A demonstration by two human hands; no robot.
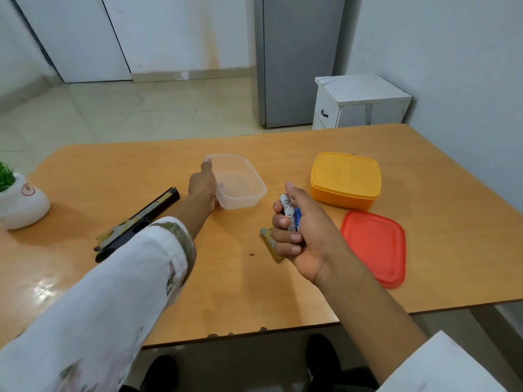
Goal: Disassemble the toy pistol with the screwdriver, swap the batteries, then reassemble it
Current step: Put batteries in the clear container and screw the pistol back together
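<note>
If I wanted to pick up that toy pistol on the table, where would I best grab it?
Probably the long straight barrel, from above, pinching across its narrow width. The toy pistol lies flat on its side on the table, that end bare and pointing away, while the handle end runs under the left sleeve.

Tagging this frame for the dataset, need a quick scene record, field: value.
left hand: holds clear container by its near-left wall
right hand: grips batteries above the table
toy pistol: lying on table, left of clear container
yellow box: lidded, far right
red lid: flat on table, right of right hand
plant pot: table's left edge
</note>
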